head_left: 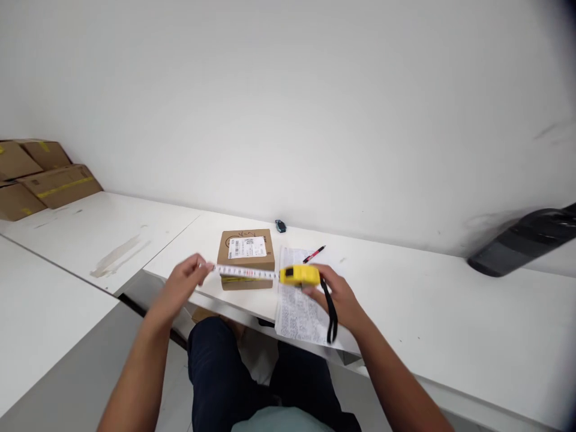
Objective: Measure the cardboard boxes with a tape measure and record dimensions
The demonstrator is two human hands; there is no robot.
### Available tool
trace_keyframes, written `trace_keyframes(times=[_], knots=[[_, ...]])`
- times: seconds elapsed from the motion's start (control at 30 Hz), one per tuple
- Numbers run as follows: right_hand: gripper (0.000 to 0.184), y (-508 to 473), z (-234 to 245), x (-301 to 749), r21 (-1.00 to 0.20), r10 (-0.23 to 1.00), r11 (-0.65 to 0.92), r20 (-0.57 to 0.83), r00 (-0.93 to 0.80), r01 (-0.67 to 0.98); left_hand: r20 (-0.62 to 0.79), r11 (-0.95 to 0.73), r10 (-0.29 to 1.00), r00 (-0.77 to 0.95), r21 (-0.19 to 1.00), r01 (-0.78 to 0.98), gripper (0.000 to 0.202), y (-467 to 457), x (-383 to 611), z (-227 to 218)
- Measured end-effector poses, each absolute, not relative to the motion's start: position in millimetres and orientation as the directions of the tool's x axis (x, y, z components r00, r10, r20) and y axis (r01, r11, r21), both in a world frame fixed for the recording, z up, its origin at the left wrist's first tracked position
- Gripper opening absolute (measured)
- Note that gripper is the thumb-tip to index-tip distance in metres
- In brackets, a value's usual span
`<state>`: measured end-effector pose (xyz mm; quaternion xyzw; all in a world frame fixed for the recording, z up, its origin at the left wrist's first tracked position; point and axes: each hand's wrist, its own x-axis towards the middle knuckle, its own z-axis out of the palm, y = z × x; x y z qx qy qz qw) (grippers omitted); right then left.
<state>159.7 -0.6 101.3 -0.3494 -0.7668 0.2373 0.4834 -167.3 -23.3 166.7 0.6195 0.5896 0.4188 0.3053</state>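
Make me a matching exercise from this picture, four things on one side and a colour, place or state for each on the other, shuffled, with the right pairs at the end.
Things
1. Tape measure case
2. Left hand
3. Pen
4. Labelled carton

Descriptions
A. Brown, seen behind the stretched tape strip
B. Yellow, held in the right hand
C. Red and black, lying flat
D. Pinching at the end of the tape strip

Right pairs: 1-B, 2-D, 3-C, 4-A
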Motion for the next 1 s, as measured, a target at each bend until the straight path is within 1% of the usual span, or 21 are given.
trace_keyframes(times=[0.07, 0.13, 0.17, 0.2, 0.27, 0.3, 0.33, 0.37, 0.4, 0.43, 0.47, 0.5, 0.53, 0.57, 0.6, 0.63, 0.7, 0.77, 0.83, 0.9, 1.0], knots=[[0.035, -28.5, 90.1, 152.0, -0.574, 0.636, 0.771, 0.698, -0.329, 0.275, 0.106, -0.075, 0.992, -0.066, 0.929, 0.362, 0.039, -52.1, -140.1, 146.5], [0.031, -48.9, 73.4, 138.9, -0.402, 0.498, 0.863, 0.775, -0.389, 0.305, -0.011, -0.004, 0.997, 0.078, 0.982, 0.190, 0.041, -70.8, -107.1, 116.9], [0.028, -55.4, 64.2, 132.0, -0.310, 0.446, 0.882, 0.790, -0.420, 0.354, -0.095, 0.088, 0.985, 0.142, 0.995, 0.054, 0.044, -75.5, -91.4, 101.7], [0.025, -59.1, 55.3, 126.1, -0.213, 0.406, 0.883, 0.793, -0.454, 0.418, -0.180, 0.207, 0.959, 0.219, 0.973, -0.105, 0.050, -77.2, -77.4, 87.9], [0.021, -57.2, 40.7, 120.3, -0.024, 0.353, 0.844, 0.776, -0.523, 0.535, -0.291, 0.433, 0.877, 0.381, 0.824, -0.365, 0.061, -72.7, -57.1, 67.3], [0.021, -50.9, 36.2, 121.8, 0.050, 0.345, 0.821, 0.751, -0.564, 0.569, -0.306, 0.499, 0.846, 0.436, 0.743, -0.446, 0.061, -67.0, -50.4, 61.0], [0.024, -40.8, 34.2, 126.8, 0.107, 0.344, 0.810, 0.710, -0.615, 0.577, -0.304, 0.523, 0.835, 0.460, 0.700, -0.487, 0.057, -59.6, -45.3, 57.1], [0.026, -26.7, 34.6, 135.4, 0.141, 0.362, 0.808, 0.647, -0.671, 0.572, -0.295, 0.504, 0.848, 0.440, 0.708, -0.495, 0.052, -50.7, -41.1, 55.0], [0.029, -8.8, 37.3, 147.1, 0.144, 0.413, 0.804, 0.564, -0.716, 0.577, -0.283, 0.444, 0.882, 0.376, 0.763, -0.469, 0.046, -40.7, -36.9, 54.1], [0.032, 12.3, 41.9, 161.4, 0.124, 0.480, 0.797, 0.464, -0.745, 0.591, -0.258, 0.358, 0.923, 0.287, 0.850, -0.386, 0.041, -30.0, -32.2, 53.9], [0.035, 35.8, 47.4, 177.3, 0.091, 0.587, 0.754, 0.349, -0.731, 0.650, -0.209, 0.251, 0.959, 0.190, 0.937, -0.241, 0.037, -19.1, -26.8, 53.8], [0.039, 60.5, 53.0, 193.5, 0.049, 0.739, 0.637, 0.243, -0.628, 0.769, -0.125, 0.131, 0.987, 0.105, 0.990, -0.049, 0.034, -8.3, -20.8, 53.4], [0.045, 84.9, 57.8, 208.8, 0.009, 0.876, 0.462, 0.153, -0.458, 0.887, -0.015, 0.007, 0.998, 0.056, 0.988, 0.154, 0.032, 1.8, -14.5, 52.4], [0.049, 107.7, 61.0, 222.2, 0.002, 0.928, 0.350, 0.135, -0.348, 0.937, 0.097, -0.107, 0.994, 0.047, 0.938, 0.331, 0.031, 11.0, -8.3, 50.6], [0.050, 127.8, 62.5, 233.0, -0.005, 0.950, 0.292, 0.120, -0.289, 0.956, 0.185, -0.195, 0.980, 0.066, 0.866, 0.460, 0.031, 18.9, -3.0, 48.2], [0.047, 144.6, 62.3, 240.8, -0.021, 0.962, 0.258, 0.097, -0.255, 0.966, 0.237, -0.249, 0.967, 0.092, 0.806, 0.538, 0.031, 25.3, 1.0, 45.2], [0.039, 167.9, 58.0, 248.4, -0.065, 0.966, 0.249, 0.086, -0.243, 0.966, 0.239, -0.261, 0.964, 0.116, 0.771, 0.581, 0.031, 33.7, 4.2, 38.5], [0.026, 180.3, 51.2, 249.0, -0.137, 0.966, 0.248, 0.108, -0.235, 0.959, 0.170, -0.215, 0.977, 0.132, 0.813, 0.541, 0.031, 37.4, 1.5, 32.6], [0.016, 185.3, 43.5, 246.6, -0.237, 0.966, 0.234, 0.167, -0.198, 0.943, 0.121, -0.183, 0.980, 0.156, 0.858, 0.480, 0.032, 38.1, -3.1, 29.0], [0.019, 185.5, 34.6, 242.2, -0.360, 0.962, 0.204, 0.245, -0.119, 0.910, 0.109, -0.172, 0.981, 0.162, 0.876, 0.450, 0.032, 37.2, -6.1, 28.1], [0.035, 180.2, 18.3, 230.0, -0.570, 0.945, 0.189, 0.327, 0.010, 0.800, 0.117, -0.173, 0.982, 0.150, 0.876, 0.450, 0.031, 36.1, -5.9, 29.5]])
